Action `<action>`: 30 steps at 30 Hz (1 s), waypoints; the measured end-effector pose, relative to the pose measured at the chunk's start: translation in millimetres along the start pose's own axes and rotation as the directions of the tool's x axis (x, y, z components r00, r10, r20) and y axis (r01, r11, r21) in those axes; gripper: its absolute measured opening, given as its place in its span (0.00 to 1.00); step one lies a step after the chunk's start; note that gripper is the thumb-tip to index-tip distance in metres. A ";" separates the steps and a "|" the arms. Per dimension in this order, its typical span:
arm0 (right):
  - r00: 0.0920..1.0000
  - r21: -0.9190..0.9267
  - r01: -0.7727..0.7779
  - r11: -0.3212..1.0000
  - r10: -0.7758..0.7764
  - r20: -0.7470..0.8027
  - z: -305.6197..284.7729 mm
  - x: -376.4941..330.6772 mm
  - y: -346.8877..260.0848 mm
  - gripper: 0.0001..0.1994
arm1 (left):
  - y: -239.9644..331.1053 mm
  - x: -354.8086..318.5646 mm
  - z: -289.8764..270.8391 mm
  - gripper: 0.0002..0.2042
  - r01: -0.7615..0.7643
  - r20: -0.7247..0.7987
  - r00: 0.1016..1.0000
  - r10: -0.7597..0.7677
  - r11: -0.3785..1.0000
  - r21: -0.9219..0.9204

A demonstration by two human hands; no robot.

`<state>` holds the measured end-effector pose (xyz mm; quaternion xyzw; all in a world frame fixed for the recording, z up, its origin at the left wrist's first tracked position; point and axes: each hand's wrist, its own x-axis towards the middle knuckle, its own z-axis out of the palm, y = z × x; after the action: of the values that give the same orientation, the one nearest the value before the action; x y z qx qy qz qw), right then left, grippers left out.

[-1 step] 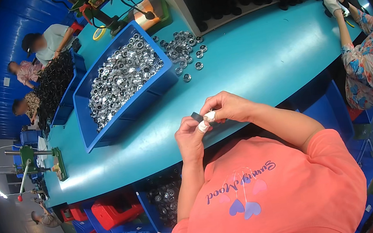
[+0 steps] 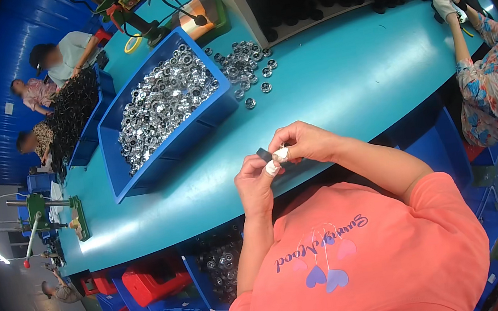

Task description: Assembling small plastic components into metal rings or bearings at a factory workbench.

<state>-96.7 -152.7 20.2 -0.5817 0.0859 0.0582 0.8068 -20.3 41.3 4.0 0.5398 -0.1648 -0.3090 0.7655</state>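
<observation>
Over the table's near edge, my left hand (image 2: 255, 186) and my right hand (image 2: 306, 142) meet, fingers closed. Between them is a small black part (image 2: 264, 154), mostly covered by the fingers. Its visible end looks short and dark, and its exact kind cannot be made out. White tape is wrapped around both thumbs. Beyond my hands lies a loose group of small round silver-and-black parts (image 2: 250, 103). A blue bin (image 2: 174, 155) to their left is heaped with the same kind of parts.
The teal table (image 2: 339, 76) curves across the view. A machine housing (image 2: 244, 13) with black parts inside stands at the back. Green presses (image 2: 36, 213) are at the left. A co-worker's gloved hand (image 2: 443, 4) works at the right. Red stools (image 2: 153, 282) and blue bins sit below.
</observation>
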 end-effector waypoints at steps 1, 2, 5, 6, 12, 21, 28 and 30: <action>1.000 -0.002 0.001 1.000 -0.001 0.005 0.1 0.7 0.3 0.10 | -1.2 0.6 2.0 0.09 0.032 -0.024 0.999 -0.032 0.999 -0.033; 1.000 -0.012 -0.003 1.000 0.003 -0.002 2.6 0.2 -1.0 0.10 | -2.8 0.3 3.7 0.09 0.043 -0.038 0.998 -0.046 0.997 -0.059; 1.000 -0.035 -0.024 0.999 0.024 -0.009 4.0 -0.6 -3.0 0.11 | -8.6 -2.8 6.0 0.10 0.044 -0.059 0.997 -0.051 0.992 -0.118; 1.000 -0.028 -0.020 0.999 0.021 0.000 2.8 -0.6 -1.9 0.11 | -10.2 -2.6 6.8 0.10 0.041 -0.054 0.997 -0.049 0.990 -0.134; 1.000 -0.013 -0.001 1.000 0.001 0.006 -1.5 -0.5 3.9 0.12 | -5.5 -3.4 8.6 0.09 0.012 -0.021 1.000 -0.015 0.994 -0.112; 0.974 -0.097 0.227 0.969 -0.227 0.011 3.7 -5.9 2.6 0.18 | -6.2 0.2 -0.7 0.10 0.000 -0.049 0.999 -0.009 0.981 -0.193; 0.983 -0.094 0.093 0.991 -0.106 -0.148 13.5 -17.3 -15.9 0.22 | -4.8 -4.0 0.6 0.11 -0.002 -0.019 1.000 -0.003 0.975 -0.224; 0.959 -0.230 0.173 0.958 -0.216 -0.181 15.9 -18.5 -18.4 0.21 | -4.5 -4.5 3.0 0.11 0.013 -0.005 1.000 -0.014 0.977 -0.214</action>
<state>-110.1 -143.3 46.0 -0.6728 0.1035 -0.0729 0.7289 -26.8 41.0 1.2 0.4562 -0.1244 -0.3286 0.8176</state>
